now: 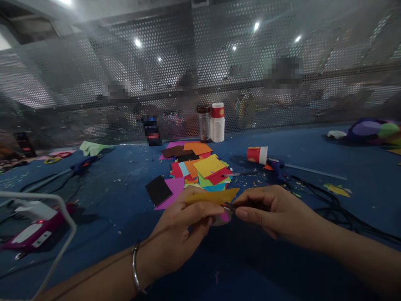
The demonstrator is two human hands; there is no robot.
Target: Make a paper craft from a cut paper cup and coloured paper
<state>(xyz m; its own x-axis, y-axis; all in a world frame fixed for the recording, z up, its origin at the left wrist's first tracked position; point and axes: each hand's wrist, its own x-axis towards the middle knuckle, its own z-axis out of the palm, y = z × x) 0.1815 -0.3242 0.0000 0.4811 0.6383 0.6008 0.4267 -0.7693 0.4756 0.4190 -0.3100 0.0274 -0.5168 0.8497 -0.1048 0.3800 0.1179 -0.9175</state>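
Note:
My left hand (pixel 191 219), a silver bracelet at its wrist, is closed on a folded piece of orange-yellow paper (pixel 216 195). Below the paper, by the left fingertips, a pale rounded thing with a pink patch (pixel 224 215) shows; its kind is unclear. My right hand (pixel 269 207) pinches at the paper's right end, where a small dark thing (pixel 231 206) sticks out of its fingertips, too small to name. Just beyond both hands lie coloured paper sheets (pixel 209 166) in a heap, with a black square (pixel 158 190) at its left.
A red and white paper cup (pixel 257 155) lies on its side beside a blue glue gun (pixel 276 170). Behind stand a clear bottle (pixel 204 124) and stacked paper cups (pixel 217 125). Black cables (pixel 328 209) run at right, a magenta power strip (pixel 37 230) at left. Perforated metal walls the back.

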